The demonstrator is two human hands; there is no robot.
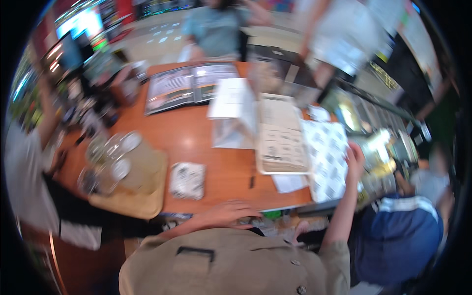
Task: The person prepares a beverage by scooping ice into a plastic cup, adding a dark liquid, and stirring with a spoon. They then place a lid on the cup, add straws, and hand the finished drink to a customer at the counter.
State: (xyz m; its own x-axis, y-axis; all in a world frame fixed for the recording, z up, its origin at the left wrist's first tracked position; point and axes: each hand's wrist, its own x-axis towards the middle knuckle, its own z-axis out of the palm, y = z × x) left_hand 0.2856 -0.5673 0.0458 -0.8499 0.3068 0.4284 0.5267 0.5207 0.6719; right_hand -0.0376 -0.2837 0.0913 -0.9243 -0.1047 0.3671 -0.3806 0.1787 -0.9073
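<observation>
The whole view is blurred. My left hand (pixel 230 214) lies flat on the near edge of the orange-brown counter (pixel 196 142), fingers spread, holding nothing. My right hand (pixel 355 157) reaches up to the right end of the counter and grips the right edge of a white patterned paper sheet (pixel 325 157). Just left of that sheet lies a white tray (pixel 259 167) carrying a printed paper. A small white slip (pixel 289 183) and a dark pen (pixel 251 182) lie below the tray.
An open menu booklet (pixel 189 86) lies at the counter's far side. A wooden board (pixel 142 201) with several glass jars sits near left, beside a small patterned packet (pixel 188 180). People stand across the counter, at left (pixel 24 167) and at lower right (pixel 403 236).
</observation>
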